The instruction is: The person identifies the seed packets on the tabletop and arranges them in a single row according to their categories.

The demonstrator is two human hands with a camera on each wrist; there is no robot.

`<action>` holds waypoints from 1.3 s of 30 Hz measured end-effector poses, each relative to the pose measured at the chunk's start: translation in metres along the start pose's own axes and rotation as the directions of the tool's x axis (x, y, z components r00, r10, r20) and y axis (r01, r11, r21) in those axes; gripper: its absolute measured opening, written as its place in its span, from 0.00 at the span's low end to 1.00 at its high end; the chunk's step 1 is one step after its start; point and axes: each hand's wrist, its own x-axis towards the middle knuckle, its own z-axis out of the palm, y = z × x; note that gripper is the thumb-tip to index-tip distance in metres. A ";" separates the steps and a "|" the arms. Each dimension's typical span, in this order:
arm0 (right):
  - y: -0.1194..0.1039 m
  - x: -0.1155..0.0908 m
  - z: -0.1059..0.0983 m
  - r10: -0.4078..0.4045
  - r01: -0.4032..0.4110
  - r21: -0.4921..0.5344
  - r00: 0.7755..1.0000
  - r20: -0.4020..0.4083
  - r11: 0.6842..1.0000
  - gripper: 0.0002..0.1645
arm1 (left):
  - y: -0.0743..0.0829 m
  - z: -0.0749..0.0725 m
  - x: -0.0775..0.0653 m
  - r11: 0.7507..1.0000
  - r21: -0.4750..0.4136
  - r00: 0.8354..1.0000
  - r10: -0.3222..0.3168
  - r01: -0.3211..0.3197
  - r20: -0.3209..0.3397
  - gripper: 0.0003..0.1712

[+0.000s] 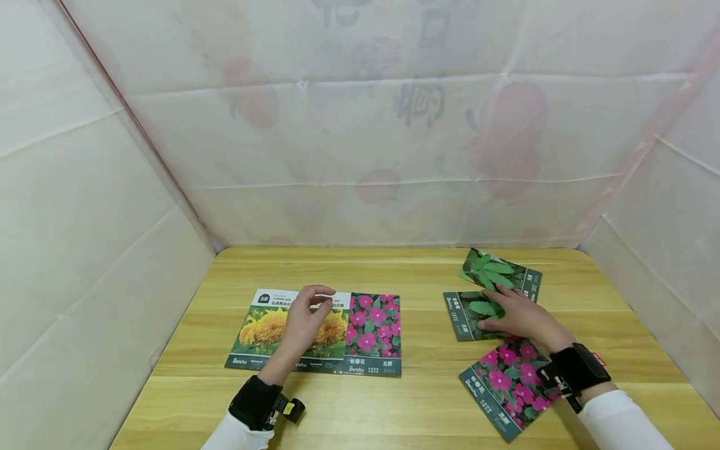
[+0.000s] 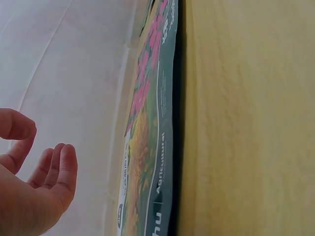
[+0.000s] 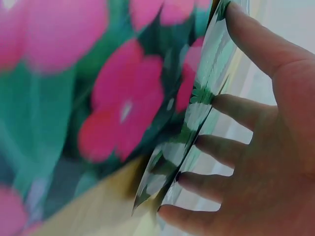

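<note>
At the left of the head view, two yellow sunflower seed packets [image 1: 261, 331] and a pink-flower seed packet [image 1: 374, 328] lie in an overlapping row. My left hand [image 1: 304, 322] hovers over the sunflower packets, fingers loosely bent and holding nothing; the left wrist view shows the fingers apart from the packets. My right hand [image 1: 520, 315], fingers spread, touches a green-leaf seed packet [image 1: 458, 317] with its fingertips and covers part of it. Another green-leaf packet [image 1: 485, 265] lies just behind, tilted. Nearer me, partly beneath the right wrist, is a second pink-flower packet [image 1: 503, 384].
The packets lie on a wood-grain table [image 1: 427, 400] with rounded far corners. Pale hanging sheets [image 1: 337, 137] with faded prints enclose it at the back and both sides. Each wrist wears a black strap [image 1: 255, 400] with a small camera.
</note>
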 end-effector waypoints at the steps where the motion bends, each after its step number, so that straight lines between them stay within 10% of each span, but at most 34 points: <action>1: 0.003 -0.002 -0.001 -0.002 0.002 0.009 1.000 -0.003 1.000 0.59 | -0.008 0.000 0.001 1.000 0.002 1.000 0.020 -0.020 0.007 0.11; 7: 0.013 -0.013 -0.003 -0.041 0.037 -0.048 0.996 -0.080 0.998 0.59 | -0.017 -0.003 0.001 0.991 -0.001 0.991 0.137 -0.137 0.000 0.14; 14: 0.001 -0.041 -0.008 0.035 -0.046 -0.075 0.989 -0.141 0.996 0.56 | -0.046 -0.004 0.006 0.992 0.013 0.992 0.127 -0.127 -0.025 0.16; 22: 0.000 -0.060 -0.007 0.122 -0.137 -0.136 0.987 -0.107 0.981 0.49 | -0.035 -0.008 0.002 0.993 0.047 0.993 0.111 -0.110 -0.030 0.17; 29: 0.005 -0.060 0.000 0.192 -0.197 -0.100 0.980 -0.058 0.975 0.54 | 0.005 -0.013 -0.005 1.000 -0.011 1.000 -0.006 0.006 -0.025 0.11; 39: 0.011 -0.059 0.006 0.174 -0.180 -0.064 0.982 -0.077 0.982 0.43 | -0.019 -0.011 -0.004 0.993 0.045 0.994 0.106 -0.105 -0.034 0.15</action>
